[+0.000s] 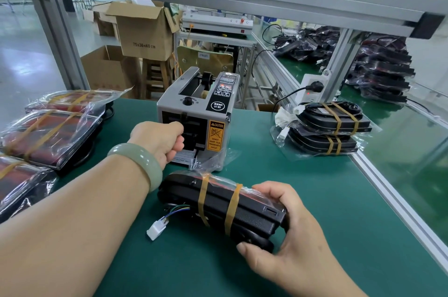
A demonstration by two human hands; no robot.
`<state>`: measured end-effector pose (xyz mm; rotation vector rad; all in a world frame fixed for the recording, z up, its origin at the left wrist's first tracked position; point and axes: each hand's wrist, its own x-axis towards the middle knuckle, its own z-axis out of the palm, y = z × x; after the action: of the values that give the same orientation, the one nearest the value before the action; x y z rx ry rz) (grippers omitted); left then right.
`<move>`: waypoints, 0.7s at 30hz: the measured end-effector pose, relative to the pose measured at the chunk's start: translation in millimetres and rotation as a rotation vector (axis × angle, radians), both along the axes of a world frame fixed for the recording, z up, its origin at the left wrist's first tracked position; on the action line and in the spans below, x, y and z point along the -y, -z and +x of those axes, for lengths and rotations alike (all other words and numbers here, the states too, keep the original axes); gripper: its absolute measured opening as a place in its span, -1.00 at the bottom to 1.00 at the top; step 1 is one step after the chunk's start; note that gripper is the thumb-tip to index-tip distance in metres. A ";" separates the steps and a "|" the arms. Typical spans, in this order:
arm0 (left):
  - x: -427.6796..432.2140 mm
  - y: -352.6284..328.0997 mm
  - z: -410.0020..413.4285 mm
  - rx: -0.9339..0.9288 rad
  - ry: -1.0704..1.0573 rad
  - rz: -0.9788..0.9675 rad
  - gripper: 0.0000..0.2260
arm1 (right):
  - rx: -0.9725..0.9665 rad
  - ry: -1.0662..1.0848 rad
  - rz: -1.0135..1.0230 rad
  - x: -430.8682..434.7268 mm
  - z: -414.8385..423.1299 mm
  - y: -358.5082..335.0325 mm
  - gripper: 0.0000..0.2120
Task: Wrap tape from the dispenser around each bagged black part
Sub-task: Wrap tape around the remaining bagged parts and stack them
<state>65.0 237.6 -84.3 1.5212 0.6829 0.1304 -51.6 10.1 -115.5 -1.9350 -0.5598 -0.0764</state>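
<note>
Where the matte green surface (315,199) runs off to the left, bagged parts (48,132) lie overlapping, each a flat dark slab with a red face inside a glossy, crinkled clear bag crossed by two bands of tan tape. Just right of them my left hand (160,141) reaches to the front of the tape dispenser (196,117), a smooth pale green bangle (138,163) round the wrist. Its fingers are curled tight at the dark outlet slot; I cannot tell whether they pinch any tape. The dispenser is a boxy grey housing with a black knob on top, a black roller in its open trough and a yellow caution label on the front. Far behind it stand open brown cardboard boxes (143,32).

Near me, in the middle, the bagged black part (218,204) sits just in front of the dispenser: a long, rounded black plastic shell with a finely textured side, in a clear bag, bound by two tan tape bands. Thin coloured wires leave its left end and finish in a white plastic connector (156,230) on the surface. My right hand (286,231) grips its right end, fingers curled over the top, thumb at the near edge.

Further right, two taped parts (332,132) are stacked one on the other, and far beyond them lie heaps of black parts (383,71).
</note>
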 end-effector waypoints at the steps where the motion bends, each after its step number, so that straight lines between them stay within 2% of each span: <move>1: -1.9 -1.9 -4.2 0.004 0.026 -0.028 -0.82 | 0.001 -0.004 0.000 0.5 -0.4 0.4 -0.35; 4: -6.3 -12.2 -29.2 0.056 0.128 -0.113 -0.81 | -0.010 -0.005 -0.015 0.5 -1.1 2.3 -0.37; 6: -3.5 -18.8 -51.7 0.128 0.192 -0.095 -0.83 | -0.043 0.002 -0.014 -2.4 -1.6 3.5 -0.42; 8: 3.1 -23.0 -74.8 0.217 0.248 -0.017 -0.84 | -0.087 -0.002 -0.017 -6.2 -2.5 3.9 -0.46; 11: 15.6 -28.3 -105.4 0.308 0.351 0.126 -0.70 | -0.104 -0.036 -0.046 -12.1 -4.2 2.3 -0.54; 14: 27.3 -23.1 -123.7 0.364 0.412 0.337 -0.80 | -0.018 -0.016 -0.060 -21.3 -6.0 1.0 -0.59; 16: 34.0 -19.7 -129.3 0.355 0.409 0.451 -0.92 | 0.029 0.032 -0.026 -24.6 -7.4 3.9 -0.57; 19: 38.9 -16.9 -132.1 0.320 0.432 0.516 -0.90 | 0.157 0.119 -0.046 -25.1 -7.8 7.5 -0.56; 21: 39.7 -16.6 -132.9 0.299 0.468 0.541 -0.89 | 0.173 0.121 -0.026 -25.8 -7.9 9.8 -0.53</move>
<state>-68.0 198.0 -67.7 2.0860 0.0326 0.1908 -59.5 35.9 -125.3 -1.9983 -0.5597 -0.3176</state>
